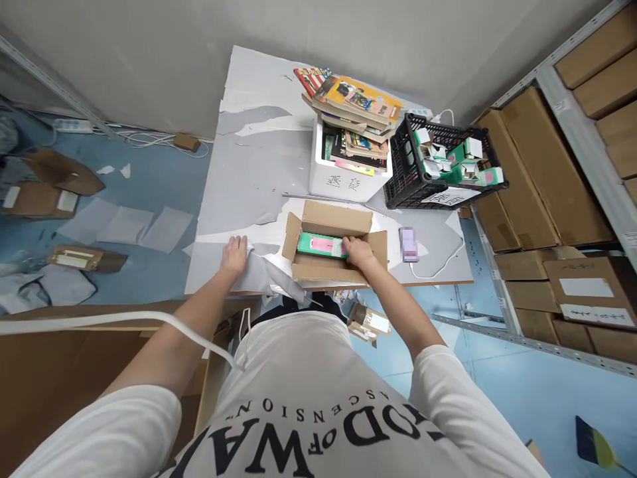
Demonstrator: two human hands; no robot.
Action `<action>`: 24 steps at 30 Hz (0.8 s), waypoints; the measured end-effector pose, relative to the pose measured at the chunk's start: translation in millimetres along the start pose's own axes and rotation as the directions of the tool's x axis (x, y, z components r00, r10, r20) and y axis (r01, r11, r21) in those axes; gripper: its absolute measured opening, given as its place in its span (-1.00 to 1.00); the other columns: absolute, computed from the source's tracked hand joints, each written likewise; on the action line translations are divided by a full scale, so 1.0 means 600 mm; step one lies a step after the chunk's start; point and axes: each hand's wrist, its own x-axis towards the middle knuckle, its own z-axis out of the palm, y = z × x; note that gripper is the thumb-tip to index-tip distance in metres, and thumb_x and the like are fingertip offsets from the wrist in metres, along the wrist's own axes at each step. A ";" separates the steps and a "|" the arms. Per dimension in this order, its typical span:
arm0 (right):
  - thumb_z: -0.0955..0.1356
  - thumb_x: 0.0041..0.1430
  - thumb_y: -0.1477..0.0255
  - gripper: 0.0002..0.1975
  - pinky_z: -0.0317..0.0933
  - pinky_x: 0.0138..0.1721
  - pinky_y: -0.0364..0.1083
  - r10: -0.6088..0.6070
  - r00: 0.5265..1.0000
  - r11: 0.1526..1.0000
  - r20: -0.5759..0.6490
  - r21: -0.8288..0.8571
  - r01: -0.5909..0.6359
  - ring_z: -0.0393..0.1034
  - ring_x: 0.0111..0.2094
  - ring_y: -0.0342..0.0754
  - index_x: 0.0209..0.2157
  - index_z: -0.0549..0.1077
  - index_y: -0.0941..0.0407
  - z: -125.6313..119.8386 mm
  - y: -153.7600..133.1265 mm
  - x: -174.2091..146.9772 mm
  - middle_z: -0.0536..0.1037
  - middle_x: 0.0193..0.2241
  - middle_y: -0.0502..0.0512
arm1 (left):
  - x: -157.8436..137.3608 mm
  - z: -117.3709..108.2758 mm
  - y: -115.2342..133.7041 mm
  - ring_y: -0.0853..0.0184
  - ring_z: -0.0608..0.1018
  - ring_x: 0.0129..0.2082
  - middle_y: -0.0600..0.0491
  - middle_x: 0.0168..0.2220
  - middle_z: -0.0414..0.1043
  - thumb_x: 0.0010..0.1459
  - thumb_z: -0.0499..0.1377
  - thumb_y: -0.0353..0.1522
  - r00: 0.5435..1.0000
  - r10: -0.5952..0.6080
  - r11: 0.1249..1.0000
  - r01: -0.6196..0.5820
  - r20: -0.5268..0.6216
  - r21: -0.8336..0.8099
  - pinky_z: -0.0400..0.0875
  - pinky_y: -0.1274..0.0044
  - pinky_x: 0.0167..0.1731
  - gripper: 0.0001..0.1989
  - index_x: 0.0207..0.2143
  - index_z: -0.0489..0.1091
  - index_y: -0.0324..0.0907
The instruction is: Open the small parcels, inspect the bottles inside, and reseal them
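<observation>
On the table's front part stands an open cardboard carton point(328, 271) with its flaps spread out. A slim green box with a pink panel point(321, 245) lies inside it. My right hand point(357, 252) reaches into the carton and has its fingers closed on the right end of that box, which hides this end. Left of the carton, my left hand point(235, 255) is at the tabletop, fingers curled at the edge of a torn grey-white paper sheet point(261, 272). That sheet looks crumpled and hangs toward the table's front edge.
Behind the carton stand a white bin point(343, 184) heaped with books point(358, 99) and a black crate point(413, 189) of green boxes. A phone point(409, 244) on a cable lies right. Shelves of cartons point(547, 172) flank the right; paper and boxes litter the left floor.
</observation>
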 end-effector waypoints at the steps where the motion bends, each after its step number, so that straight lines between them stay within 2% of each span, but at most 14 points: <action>1: 0.47 -0.02 0.54 -0.38 0.30 -0.08 -0.04 0.005 1.000 1.000 0.008 -0.014 -0.005 0.41 -0.01 0.12 0.08 0.24 0.22 0.006 -0.005 0.005 0.41 0.00 0.39 | -0.002 0.007 0.005 -0.07 -0.09 0.36 -0.32 0.35 -0.16 0.06 0.07 -0.41 0.998 -0.020 1.000 0.019 0.057 0.019 0.03 0.13 0.23 -0.22 0.31 -0.10 -0.38; 4: 0.51 -0.09 0.52 -0.29 0.33 -0.11 -0.04 0.021 1.000 0.999 0.023 -0.044 -0.020 0.43 -0.04 0.11 0.09 0.19 0.21 0.025 -0.013 0.017 0.38 0.01 0.41 | -0.007 0.020 0.016 -0.20 -0.27 0.35 -0.33 0.38 -0.46 -0.08 0.21 -0.30 0.980 -0.060 0.997 0.049 0.189 0.062 -0.04 0.05 0.22 0.04 0.35 -0.28 -0.36; 6: 0.52 -0.11 0.50 -0.25 0.34 -0.11 -0.04 0.034 0.999 0.998 0.020 -0.060 -0.033 0.42 -0.03 0.12 0.10 0.17 0.21 0.037 -0.016 0.024 0.36 0.03 0.42 | -0.006 0.022 0.018 -0.21 -0.32 0.35 -0.33 0.38 -0.51 -0.13 0.24 -0.25 0.983 -0.043 0.996 0.028 0.177 0.085 -0.12 0.01 0.22 0.11 0.35 -0.33 -0.35; 8: 0.50 -0.07 0.50 -0.28 0.34 -0.10 -0.03 0.043 0.999 0.997 0.011 -0.072 -0.042 0.40 0.00 0.13 0.10 0.15 0.21 0.045 -0.019 0.029 0.34 0.03 0.42 | -0.005 0.017 0.021 -0.21 -0.34 0.35 -0.33 0.38 -0.52 -0.13 0.24 -0.21 0.993 -0.023 0.995 0.012 0.113 0.099 -0.21 -0.04 0.22 0.13 0.36 -0.33 -0.35; 10: 0.43 0.03 0.55 -0.39 0.34 -0.12 -0.02 0.045 0.999 0.996 -0.001 -0.075 -0.045 0.42 -0.02 0.12 0.09 0.15 0.21 0.049 -0.021 0.031 0.35 0.01 0.42 | -0.010 0.005 0.028 -0.23 -0.36 0.34 -0.35 0.38 -0.53 -0.12 0.24 -0.19 1.000 -0.006 0.997 0.004 0.028 0.072 -0.25 -0.07 0.21 0.12 0.35 -0.32 -0.36; 13: 0.33 0.09 0.64 -0.50 0.35 -0.16 -0.02 0.029 0.999 0.998 -0.017 -0.062 -0.030 0.46 -0.09 0.09 0.07 0.15 0.21 0.046 -0.022 0.031 0.37 -0.02 0.39 | -0.036 -0.023 0.055 -0.17 -0.33 0.35 -0.39 0.37 -0.50 0.01 0.16 -0.16 0.979 0.083 0.994 -0.095 -0.185 -0.056 -0.21 -0.05 0.22 0.00 0.35 -0.29 -0.39; 15: 0.35 0.04 0.64 -0.46 0.34 -0.15 -0.03 0.005 1.000 0.999 -0.030 -0.046 -0.006 0.46 -0.10 0.09 0.06 0.15 0.21 0.037 -0.019 0.028 0.37 -0.03 0.37 | -0.066 -0.044 0.083 -0.07 -0.29 0.37 -0.36 0.38 -0.40 0.12 0.08 -0.15 0.908 0.208 0.959 -0.263 -0.363 -0.107 -0.14 0.02 0.24 -0.13 0.34 -0.21 -0.36; 17: 0.38 -0.01 0.62 -0.43 0.33 -0.14 -0.03 -0.022 0.999 0.999 -0.050 -0.027 0.020 0.46 -0.11 0.10 0.05 0.16 0.21 0.025 -0.013 0.021 0.37 -0.02 0.37 | -0.100 -0.061 0.120 -0.02 -0.17 0.38 -0.32 0.37 -0.20 0.16 0.07 -0.15 0.798 0.412 0.874 -0.483 -0.439 -0.058 -0.12 0.06 0.25 -0.26 0.30 -0.03 -0.29; 19: 0.37 -0.02 0.60 -0.45 0.31 -0.15 -0.03 -0.043 0.996 0.999 -0.072 -0.013 0.043 0.45 -0.12 0.10 0.02 0.16 0.20 0.010 -0.003 0.012 0.36 -0.01 0.35 | -0.129 -0.074 0.160 0.03 0.03 0.35 -0.26 0.30 0.07 0.18 0.07 -0.14 0.641 0.684 0.690 -0.723 -0.349 0.025 -0.12 0.11 0.27 -0.39 0.21 0.16 -0.23; 20: 0.36 -0.03 0.60 -0.47 0.31 -0.16 -0.03 -0.061 0.994 0.998 -0.093 0.002 0.062 0.44 -0.14 0.09 0.01 0.17 0.20 0.003 0.003 0.007 0.36 -0.02 0.34 | -0.140 -0.078 0.180 0.04 0.10 0.33 -0.24 0.26 0.15 0.17 0.08 -0.10 0.568 0.774 0.603 -0.796 -0.278 0.053 -0.15 0.11 0.28 -0.41 0.17 0.22 -0.22; 21: 0.36 -0.04 0.59 -0.49 0.30 -0.17 -0.02 -0.084 0.989 0.996 -0.123 0.028 0.088 0.43 -0.15 0.08 -0.01 0.18 0.19 -0.005 0.010 0.001 0.36 -0.03 0.32 | -0.149 -0.081 0.199 0.03 0.15 0.31 -0.23 0.23 0.21 0.16 0.09 -0.06 0.525 0.821 0.551 -0.831 -0.224 0.072 -0.18 0.10 0.28 -0.41 0.13 0.27 -0.22; 22: 0.36 -0.05 0.58 -0.50 0.29 -0.18 -0.02 -0.112 0.980 0.990 -0.164 0.064 0.124 0.42 -0.17 0.08 -0.03 0.18 0.18 -0.012 0.016 -0.004 0.37 -0.04 0.30 | -0.155 -0.082 0.216 0.02 0.20 0.28 -0.23 0.20 0.26 0.15 0.09 -0.05 0.515 0.837 0.536 -0.839 -0.184 0.089 -0.21 0.08 0.28 -0.42 0.10 0.31 -0.22; 24: 0.37 -0.09 0.54 -0.49 0.28 -0.19 -0.01 -0.171 0.947 0.962 -0.271 0.160 0.220 0.38 -0.17 0.09 -0.06 0.19 0.17 -0.025 0.028 -0.015 0.38 -0.09 0.26 | -0.162 -0.084 0.244 0.02 0.30 0.21 -0.23 0.11 0.36 0.14 0.12 -0.08 0.569 0.809 0.586 -0.799 -0.145 0.132 -0.26 0.06 0.28 -0.46 0.06 0.35 -0.24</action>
